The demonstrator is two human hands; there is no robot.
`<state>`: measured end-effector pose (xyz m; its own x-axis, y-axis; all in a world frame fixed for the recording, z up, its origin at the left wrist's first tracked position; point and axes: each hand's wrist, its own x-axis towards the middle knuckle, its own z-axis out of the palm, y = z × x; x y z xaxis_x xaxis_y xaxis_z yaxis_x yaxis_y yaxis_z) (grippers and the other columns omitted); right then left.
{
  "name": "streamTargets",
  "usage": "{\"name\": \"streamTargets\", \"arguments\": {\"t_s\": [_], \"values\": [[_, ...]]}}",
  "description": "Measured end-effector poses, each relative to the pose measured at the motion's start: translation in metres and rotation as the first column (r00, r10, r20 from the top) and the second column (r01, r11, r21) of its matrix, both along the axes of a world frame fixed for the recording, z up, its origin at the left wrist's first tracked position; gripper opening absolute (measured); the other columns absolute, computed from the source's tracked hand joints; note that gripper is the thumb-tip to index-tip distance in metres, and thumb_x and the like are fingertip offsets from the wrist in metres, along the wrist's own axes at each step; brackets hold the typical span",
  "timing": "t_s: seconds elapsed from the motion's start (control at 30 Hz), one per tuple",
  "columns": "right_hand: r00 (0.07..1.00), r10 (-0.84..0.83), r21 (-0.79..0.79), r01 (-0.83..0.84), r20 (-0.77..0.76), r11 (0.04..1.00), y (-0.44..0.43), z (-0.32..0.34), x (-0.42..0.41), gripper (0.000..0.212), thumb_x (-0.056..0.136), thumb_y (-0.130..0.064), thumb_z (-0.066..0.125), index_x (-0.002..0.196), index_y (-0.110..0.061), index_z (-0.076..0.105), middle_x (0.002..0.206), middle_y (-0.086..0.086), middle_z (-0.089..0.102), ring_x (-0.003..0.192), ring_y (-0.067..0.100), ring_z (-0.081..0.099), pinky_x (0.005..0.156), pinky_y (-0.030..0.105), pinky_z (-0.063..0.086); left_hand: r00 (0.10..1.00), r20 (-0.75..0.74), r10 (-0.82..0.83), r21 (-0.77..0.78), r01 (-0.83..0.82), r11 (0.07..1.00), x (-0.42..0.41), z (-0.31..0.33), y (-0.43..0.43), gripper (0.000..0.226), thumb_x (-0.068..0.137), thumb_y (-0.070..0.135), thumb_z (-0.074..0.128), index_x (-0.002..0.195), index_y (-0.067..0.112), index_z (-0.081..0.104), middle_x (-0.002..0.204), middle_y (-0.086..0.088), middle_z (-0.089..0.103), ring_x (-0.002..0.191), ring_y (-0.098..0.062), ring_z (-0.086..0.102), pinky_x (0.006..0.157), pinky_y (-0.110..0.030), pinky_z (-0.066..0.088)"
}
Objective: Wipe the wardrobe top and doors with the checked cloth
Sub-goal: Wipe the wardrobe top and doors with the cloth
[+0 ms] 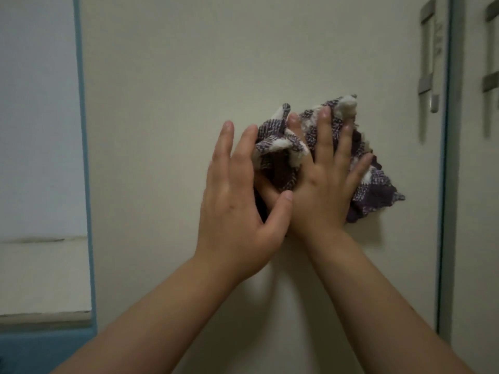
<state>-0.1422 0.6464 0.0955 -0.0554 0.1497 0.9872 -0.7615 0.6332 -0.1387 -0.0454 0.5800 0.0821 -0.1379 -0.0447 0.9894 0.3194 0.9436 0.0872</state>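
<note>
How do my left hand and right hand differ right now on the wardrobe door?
The right hand lies spread on the checked cloth, pressing it to the door; the left hand sits beside the cloth, mostly over bare door. The left hand's thumb overlaps the right hand's base. Both have straight fingers pointing up.
</note>
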Motion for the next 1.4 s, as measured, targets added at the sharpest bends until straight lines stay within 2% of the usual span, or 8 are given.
{"name": "streamTargets", "arguments": {"t_s": [0.3, 0.53, 0.77, 0.83, 0.97, 1.07, 1.27, 1.4], "values": [[0.999, -0.036, 0.051, 0.036, -0.008, 0.998, -0.011, 0.124, 0.006, 0.079, 0.070, -0.063, 0.045, 0.141, -0.030, 0.037, 0.152, 0.009, 0.029, 0.139, 0.033, 0.014, 0.106, 0.066, 0.007, 0.998, 0.054, -0.027, -0.058, 0.030, 0.998, 0.018, 0.118, 0.001, 0.072, 0.077, 0.034, 0.052, 0.139, 0.017, 0.021, 0.150, -0.020, 0.023, 0.125, 0.028, 0.003, 0.093, 0.007, 0.016], [0.983, 0.064, 0.034, -0.059, -0.171, 0.998, -0.002, 0.198, 0.012, 0.048, 0.082, -0.049, 0.045, 0.121, -0.021, 0.050, 0.126, 0.013, 0.059, 0.116, 0.028, 0.041, 0.088, 0.041, 0.032, 0.992, 0.129, -0.014, 0.052, 0.007, 0.999, 0.046, 0.202, 0.004, 0.064, 0.077, 0.037, 0.051, 0.135, 0.022, 0.027, 0.135, -0.002, 0.040, 0.123, -0.020, 0.048, 0.098, -0.017, 0.036], [0.929, 0.361, 0.064, -0.356, -0.082, 0.932, 0.025, 0.253, 0.039, 0.037, 0.080, -0.040, 0.054, 0.092, -0.006, 0.062, 0.087, 0.011, 0.062, 0.080, 0.022, 0.046, 0.067, 0.031, 0.037, 0.975, 0.215, -0.051, 0.273, -0.009, 0.962, 0.074, 0.259, 0.017, 0.050, 0.073, 0.040, 0.055, 0.122, 0.031, 0.046, 0.120, 0.012, 0.045, 0.103, -0.001, 0.052, 0.085, -0.002, 0.033], [0.787, 0.604, -0.066, -0.600, 0.129, 0.797, 0.035, 0.261, 0.061, 0.037, 0.068, -0.042, 0.060, 0.089, -0.011, 0.062, 0.087, 0.004, 0.063, 0.083, 0.020, 0.056, 0.072, 0.031, 0.044, 0.944, 0.244, -0.223, 0.437, 0.098, 0.894, 0.083, 0.275, 0.031, 0.055, 0.067, 0.035, 0.061, 0.115, 0.048, 0.037, 0.124, 0.014, 0.044, 0.105, 0.003, 0.051, 0.088, -0.010, 0.038], [0.216, 0.892, -0.309, -0.884, 0.398, 0.352, 0.056, 0.269, 0.095, 0.048, 0.060, -0.046, 0.063, 0.094, -0.013, 0.067, 0.088, 0.003, 0.071, 0.086, 0.017, 0.068, 0.079, 0.042, 0.054, 0.793, 0.128, -0.596, 0.732, 0.330, 0.596, 0.096, 0.294, 0.053, 0.071, 0.058, 0.019, 0.063, 0.122, 0.043, 0.042, 0.126, -0.002, 0.053, 0.109, -0.014, 0.057, 0.084, -0.023, 0.047], [0.055, 0.887, -0.324, -0.919, 0.458, 0.224, 0.066, 0.273, 0.100, 0.049, 0.059, -0.043, 0.063, 0.099, -0.014, 0.067, 0.096, 0.006, 0.070, 0.093, 0.020, 0.067, 0.083, 0.047, 0.053, 0.625, 0.082, -0.777, 0.796, 0.428, 0.428, 0.102, 0.301, 0.068, 0.062, 0.063, 0.014, 0.057, 0.124, 0.021, 0.054, 0.112, -0.012, 0.066, 0.095, -0.020, 0.065, 0.074, -0.026, 0.053], [0.528, 0.582, 0.154, -0.807, 0.618, 0.570, 0.082, 0.278, 0.110, 0.060, 0.058, -0.063, 0.041, 0.112, -0.040, 0.053, 0.105, -0.011, 0.047, 0.103, 0.004, 0.047, 0.087, 0.033, 0.046, 0.698, 0.069, -0.713, 0.837, 0.348, 0.422, 0.105, 0.316, 0.085, 0.034, 0.073, 0.012, 0.069, 0.106, 0.010, 0.060, 0.088, -0.006, 0.069, 0.082, -0.017, 0.066, 0.068, -0.023, 0.052], [0.557, 0.549, 0.199, -0.792, 0.623, 0.578, 0.082, 0.282, 0.117, 0.058, 0.060, -0.058, 0.050, 0.113, -0.037, 0.052, 0.104, -0.011, 0.055, 0.104, 0.014, 0.051, 0.086, 0.037, 0.048, 0.812, 0.033, -0.583, 0.842, 0.292, 0.453, 0.113, 0.321, 0.087, 0.013, 0.077, 0.005, 0.067, 0.087, 0.012, 0.061, 0.070, -0.001, 0.066, 0.063, -0.013, 0.064, 0.055, -0.020, 0.050]]}}
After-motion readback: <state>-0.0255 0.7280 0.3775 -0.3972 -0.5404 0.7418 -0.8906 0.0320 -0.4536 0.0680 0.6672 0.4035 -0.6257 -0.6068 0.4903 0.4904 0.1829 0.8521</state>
